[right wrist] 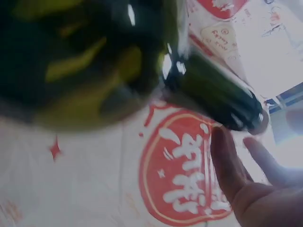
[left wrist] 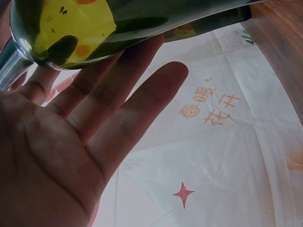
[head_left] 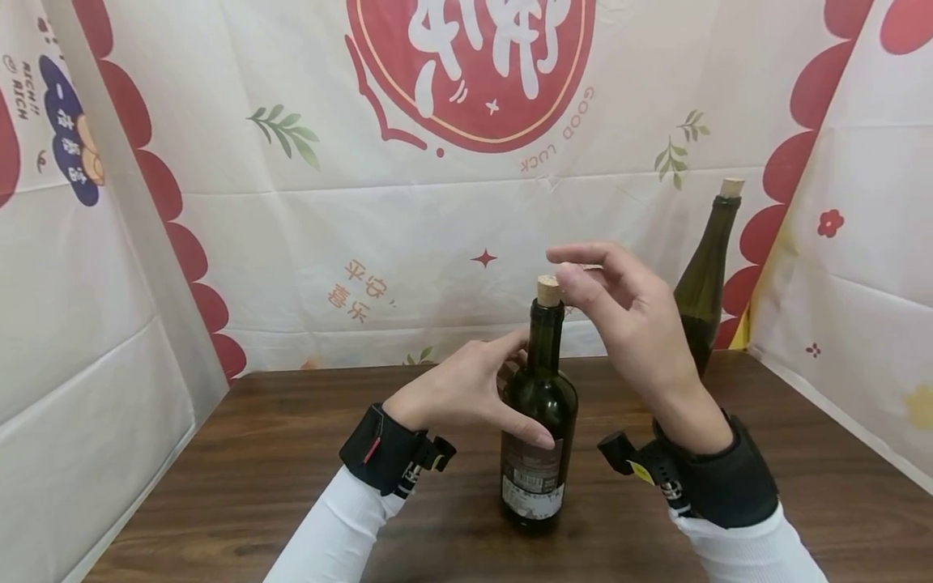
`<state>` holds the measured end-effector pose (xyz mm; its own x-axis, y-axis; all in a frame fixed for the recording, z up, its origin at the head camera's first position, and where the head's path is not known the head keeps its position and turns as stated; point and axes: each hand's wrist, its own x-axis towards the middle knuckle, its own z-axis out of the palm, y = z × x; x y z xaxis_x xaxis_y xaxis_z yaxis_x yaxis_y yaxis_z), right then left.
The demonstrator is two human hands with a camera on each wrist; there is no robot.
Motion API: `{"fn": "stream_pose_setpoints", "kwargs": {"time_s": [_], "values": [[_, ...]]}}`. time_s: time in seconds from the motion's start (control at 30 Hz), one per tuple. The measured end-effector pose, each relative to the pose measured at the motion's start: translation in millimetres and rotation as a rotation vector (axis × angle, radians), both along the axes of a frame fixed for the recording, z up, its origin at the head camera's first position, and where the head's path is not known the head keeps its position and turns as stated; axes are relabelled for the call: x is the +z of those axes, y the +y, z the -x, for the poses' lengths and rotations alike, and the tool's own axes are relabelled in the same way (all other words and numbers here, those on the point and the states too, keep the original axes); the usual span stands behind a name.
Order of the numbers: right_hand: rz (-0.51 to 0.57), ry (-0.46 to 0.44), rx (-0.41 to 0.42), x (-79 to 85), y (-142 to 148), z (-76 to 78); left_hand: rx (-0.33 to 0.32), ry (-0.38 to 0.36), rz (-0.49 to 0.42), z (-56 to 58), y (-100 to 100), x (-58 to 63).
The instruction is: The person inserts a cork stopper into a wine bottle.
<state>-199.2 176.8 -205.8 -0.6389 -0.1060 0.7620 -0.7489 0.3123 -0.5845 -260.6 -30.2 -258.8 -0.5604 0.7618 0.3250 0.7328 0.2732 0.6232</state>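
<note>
A dark green wine bottle (head_left: 539,397) with a torn white label stands upright on the table, a cork (head_left: 549,290) sticking up from its mouth. My left hand (head_left: 466,385) is at the bottle's shoulder, thumb across the front and fingers behind. In the left wrist view, those fingers (left wrist: 120,118) look straight and spread, some passing behind the glass (left wrist: 142,23). My right hand (head_left: 634,324) is raised beside the cork, its index finger stretched over it and thumb tip near its side. Thumb and finger stand apart with nothing between them in the right wrist view (right wrist: 255,189).
Behind my right hand stands a second, taller green bottle (head_left: 703,300), also corked. The brown wooden table (head_left: 291,486) ends at a hanging printed cloth (head_left: 437,227), with further cloth (head_left: 860,324) along both sides.
</note>
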Motion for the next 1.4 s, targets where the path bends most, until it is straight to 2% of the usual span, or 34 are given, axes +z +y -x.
{"fn": "stream_pose_setpoints", "kwargs": {"time_s": [0.1,0.23,0.33,0.67,0.97,1.4], "values": [[0.098,-0.131,0.156,-1.7,-5.2,4.1,0.002,-0.002,-0.003,0.1,-0.4,0.0],[0.203,-0.259,0.379,-8.9,-14.7,12.8,0.002,-0.002,-0.01,0.9,-1.5,-1.4],[0.233,-0.318,0.448,-15.5,-20.4,18.0,-0.004,-0.008,-0.008,1.4,-2.6,-3.3],[0.276,-0.346,0.49,-20.6,-24.2,24.4,-0.006,-0.07,-0.02,7.4,-3.3,-7.0],[0.309,-0.316,0.577,-23.1,-29.4,29.4,-0.12,-0.115,-0.081,15.9,-0.3,-12.3],[0.336,-0.312,0.583,-23.1,-34.0,30.5,-0.119,-0.073,-0.071,17.9,0.5,-13.4]]}}
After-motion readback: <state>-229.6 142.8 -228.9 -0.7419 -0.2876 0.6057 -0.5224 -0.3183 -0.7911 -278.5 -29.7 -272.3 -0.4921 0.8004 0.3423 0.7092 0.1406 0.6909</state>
